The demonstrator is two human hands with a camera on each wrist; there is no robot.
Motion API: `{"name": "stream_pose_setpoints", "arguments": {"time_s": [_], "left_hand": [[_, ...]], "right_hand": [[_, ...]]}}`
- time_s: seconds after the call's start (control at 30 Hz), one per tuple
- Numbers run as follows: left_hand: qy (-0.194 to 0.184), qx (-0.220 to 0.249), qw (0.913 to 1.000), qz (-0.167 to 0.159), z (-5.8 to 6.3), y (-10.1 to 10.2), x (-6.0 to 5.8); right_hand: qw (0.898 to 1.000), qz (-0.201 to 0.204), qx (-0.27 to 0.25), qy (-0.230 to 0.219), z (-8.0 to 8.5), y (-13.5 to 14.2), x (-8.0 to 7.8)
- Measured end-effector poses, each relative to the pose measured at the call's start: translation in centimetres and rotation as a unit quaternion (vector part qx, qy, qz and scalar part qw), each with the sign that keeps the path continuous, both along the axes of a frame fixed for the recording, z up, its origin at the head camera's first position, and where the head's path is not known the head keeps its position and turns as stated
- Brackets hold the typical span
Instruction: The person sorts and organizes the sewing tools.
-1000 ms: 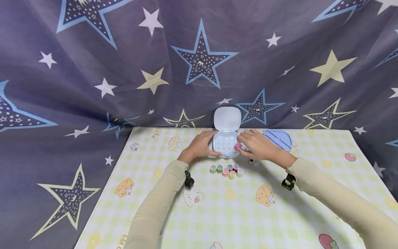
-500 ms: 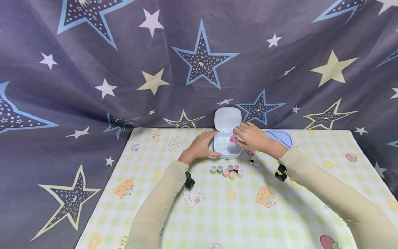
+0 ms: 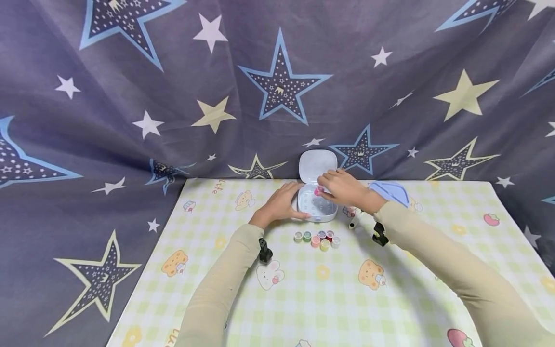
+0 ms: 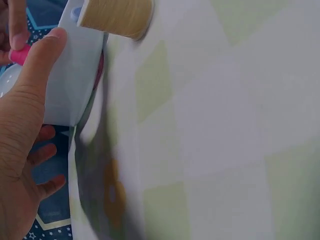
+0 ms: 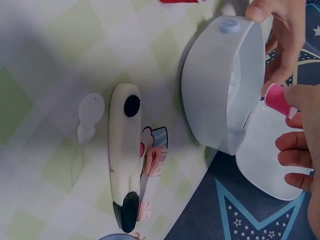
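A small white plastic box [image 3: 318,219] stands at the far side of the table, its lid [image 3: 318,160] raised. My left hand [image 3: 279,202] grips the box's left side, thumb on the front rim and fingers towards the back. Over the box's interior, my right hand [image 3: 344,187] pinches a pink thread spool [image 5: 280,101] between thumb and fingertips. Raised pegs show on the box floor. Several thread spools [image 3: 315,241] of different colours stand in front of the box; a tan one [image 4: 117,19] shows large in the left wrist view.
A blue divided tray [image 3: 393,193] lies right of the box, partly behind the right arm. Nearby are a white tool [image 5: 124,150] with a black button and tip, a folded tape measure [image 5: 155,162] and a needle threader [image 5: 91,111]. A starry curtain [image 3: 277,140] hangs behind the table.
My right hand has moved left and slightly back with the pink spool, from the box's right edge to above its interior. The left hand has stayed on the box.
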State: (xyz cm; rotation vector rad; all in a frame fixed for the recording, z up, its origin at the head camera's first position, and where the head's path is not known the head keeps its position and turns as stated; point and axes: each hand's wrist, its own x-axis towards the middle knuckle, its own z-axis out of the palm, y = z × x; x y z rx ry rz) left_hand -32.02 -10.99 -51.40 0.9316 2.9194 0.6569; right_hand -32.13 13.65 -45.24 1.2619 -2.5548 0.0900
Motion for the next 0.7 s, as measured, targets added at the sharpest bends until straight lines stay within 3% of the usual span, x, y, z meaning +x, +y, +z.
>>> {"name": "stream_pose_setpoints", "arguments": {"time_s": [0.7], "left_hand": [[0.002, -0.009, 0.9999, 0.007, -0.6, 0.2, -0.3]], "right_hand": [[0.999, 0.019, 0.04, 0.02, -1.5, -2.2, -1.1]]}}
